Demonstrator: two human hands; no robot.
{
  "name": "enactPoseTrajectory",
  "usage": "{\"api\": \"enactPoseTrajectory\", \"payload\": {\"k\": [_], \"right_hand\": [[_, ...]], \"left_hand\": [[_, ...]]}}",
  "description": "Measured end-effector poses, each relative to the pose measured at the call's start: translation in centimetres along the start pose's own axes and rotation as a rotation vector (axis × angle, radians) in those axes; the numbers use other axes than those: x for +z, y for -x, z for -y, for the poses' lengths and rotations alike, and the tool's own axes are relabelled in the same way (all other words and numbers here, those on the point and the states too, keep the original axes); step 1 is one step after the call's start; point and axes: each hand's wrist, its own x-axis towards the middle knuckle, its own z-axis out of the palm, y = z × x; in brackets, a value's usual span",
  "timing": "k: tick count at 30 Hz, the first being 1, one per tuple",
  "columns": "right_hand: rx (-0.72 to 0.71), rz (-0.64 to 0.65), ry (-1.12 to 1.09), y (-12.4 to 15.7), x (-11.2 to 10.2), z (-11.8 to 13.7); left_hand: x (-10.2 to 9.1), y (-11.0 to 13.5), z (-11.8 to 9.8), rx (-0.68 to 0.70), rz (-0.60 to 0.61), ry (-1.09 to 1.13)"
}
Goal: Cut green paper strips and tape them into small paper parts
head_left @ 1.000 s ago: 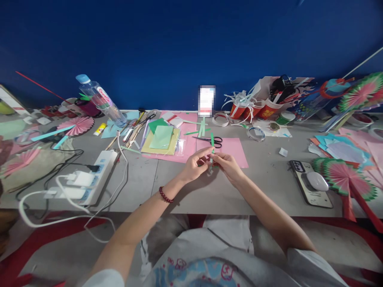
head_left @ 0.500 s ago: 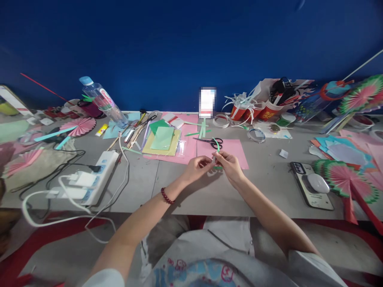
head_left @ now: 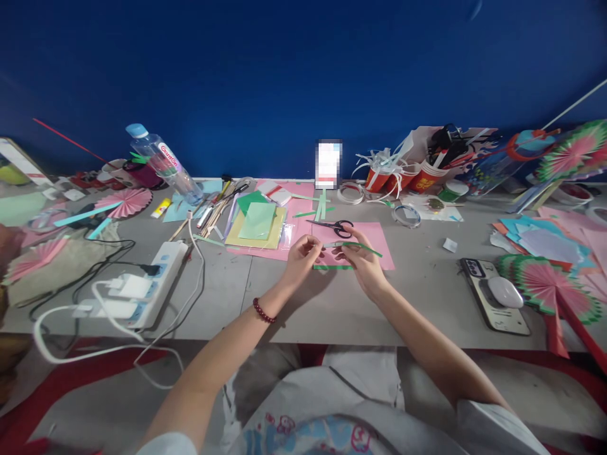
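Note:
A narrow green paper strip point(head_left: 363, 246) stretches between my hands, its paler end toward the left. My left hand point(head_left: 304, 253) pinches that pale end between thumb and fingertips. Through the fingers of my right hand point(head_left: 363, 264) runs the rest of the strip, with its free end jutting out to the right; the index finger is raised and the grip looks loose. Just beyond the fingers lie black-handled scissors point(head_left: 342, 229) on a pink sheet point(head_left: 377, 237). Another green strip point(head_left: 334, 267) rests along the near edge of that sheet.
Left of my hands lie stacked coloured papers point(head_left: 256, 221) and thin sticks and pens point(head_left: 215, 205). A power strip point(head_left: 164, 278) with trailing white cables is at the left. A phone point(head_left: 490, 309) with a white mouse point(head_left: 505, 291) on it lies right. Red paper cups point(head_left: 429, 180) stand behind.
My hands have moved apart, the left one leftward. The green strip, upright and bunched between the fingertips before, now lies drawn out sideways. My right index finger has lifted.

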Motion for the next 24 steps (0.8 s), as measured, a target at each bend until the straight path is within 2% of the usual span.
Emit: {"api": "enactPoseTrajectory", "payload": {"k": [3,8,12,17,19,22,24], "right_hand": [[0.032,0.058,-0.138,-0.2,-0.7,0.8],[0.225,0.144,-0.256,-1.2,-2.2,1.8],[0.303,0.2,-0.109,-1.4,-2.5,1.6],[0.3,0.378,0.067,-1.2,-2.5,1.5],[0.217,0.343,0.09,-1.1,-2.4,1.4],[0.036,0.171,0.064,-1.0,-2.1,1.2],[-0.032,0.068,0.032,-1.1,-2.0,0.9]], "left_hand": [[-0.3,-0.2,-0.3,-0.028,0.001,0.086],[-0.8,-0.5,-0.3,-0.083,0.133,0.147],[-0.8,-0.4,-0.3,-0.082,0.191,0.127],[-0.9,-0.2,-0.6,-0.099,0.181,0.138],[-0.9,-0.3,-0.8,-0.119,0.161,0.185],[-1.0,-0.4,-1.0,-0.17,0.149,0.303],[-1.2,-0.5,-1.2,-0.196,0.171,0.355]]}}
